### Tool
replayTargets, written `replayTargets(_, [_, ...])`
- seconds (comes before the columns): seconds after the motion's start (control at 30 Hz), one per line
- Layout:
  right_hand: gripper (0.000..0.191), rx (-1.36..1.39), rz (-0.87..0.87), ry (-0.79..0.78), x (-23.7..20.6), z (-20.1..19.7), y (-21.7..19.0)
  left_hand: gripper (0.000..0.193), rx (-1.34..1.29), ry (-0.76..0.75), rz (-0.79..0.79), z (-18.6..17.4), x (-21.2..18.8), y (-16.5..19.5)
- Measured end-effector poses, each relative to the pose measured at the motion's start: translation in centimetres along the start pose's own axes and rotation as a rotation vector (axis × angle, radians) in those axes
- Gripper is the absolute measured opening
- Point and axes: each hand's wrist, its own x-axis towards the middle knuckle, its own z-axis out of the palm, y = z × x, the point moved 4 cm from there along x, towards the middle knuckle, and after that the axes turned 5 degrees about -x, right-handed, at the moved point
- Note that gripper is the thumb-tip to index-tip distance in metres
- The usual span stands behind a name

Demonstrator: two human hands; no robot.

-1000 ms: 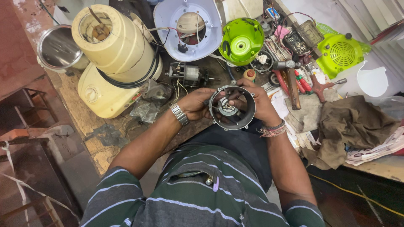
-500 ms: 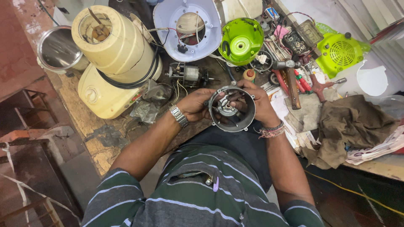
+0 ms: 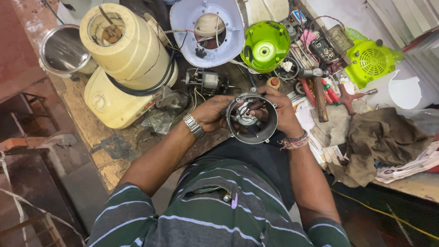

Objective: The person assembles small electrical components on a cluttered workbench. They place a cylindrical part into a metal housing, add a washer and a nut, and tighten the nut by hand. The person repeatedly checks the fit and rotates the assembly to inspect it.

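Note:
A round dark grey motor housing with a shiny metal hub inside is held over my lap at the bench edge. My left hand, with a metal watch on the wrist, grips its left rim. My right hand, a thread band at the wrist, wraps the right rim, and its fingers reach into the housing's centre.
On the cluttered wooden bench lie a cream mixer-grinder base, a steel jar, a bare electric motor, a white appliance shell, green plastic covers, hand tools and a brown rag.
The housing stays between both hands in about the same place. My right fingers have shifted slightly inside it.

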Motion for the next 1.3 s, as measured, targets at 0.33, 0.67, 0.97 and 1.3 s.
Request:
replayTargets(0.33, [0.024,0.146,0.055,0.003,-0.3,0.1,0.7,0.030,0.011,-0.038,0.043,-0.6,0.4,0.5])
replayTargets(0.67, [0.030,0.077,0.009,-0.032,0.0,0.3,0.7,0.029,-0.029,-0.055,0.099,-1.4,0.5,0.6])
replayTargets(0.97, [0.017,0.096,-0.089,0.043,0.2,0.5,0.6,0.029,0.014,0.076,0.084,-2.0,0.7,0.4])
replayTargets(1.3, [0.013,0.341,0.384,0.675,-3.6,-2.1,6.3,0.032,1.278,0.447,0.694,-1.6,-3.0,3.1])
